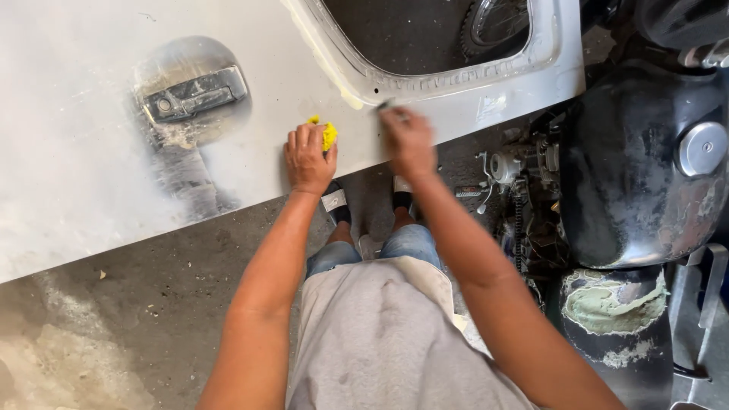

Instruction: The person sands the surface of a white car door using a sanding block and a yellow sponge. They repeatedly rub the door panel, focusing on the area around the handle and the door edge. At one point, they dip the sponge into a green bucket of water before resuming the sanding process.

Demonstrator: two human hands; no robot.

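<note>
Nearest the lower edge of the white car door (91, 152): left hand (309, 158) pressed flat, clutching a yellow sponge (329, 135). Just beyond, right hand (408, 138), blurred, pinching a small dark tool (383, 105) against the window frame (456, 80). Farther left, a sanded grey patch around the door handle (194, 93).

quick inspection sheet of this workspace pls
surface: pale car door panel lying flat, sanded bare around the door handle
job's things: yellow pad under the left hand; small dark tool at the window frame edge, blurred
clutter: debris on the concrete floor
grippers: left hand resting on the panel; right hand gripping the tool
cables: nothing seen
surroundings: black motorcycle tank, engine parts to the right
</note>
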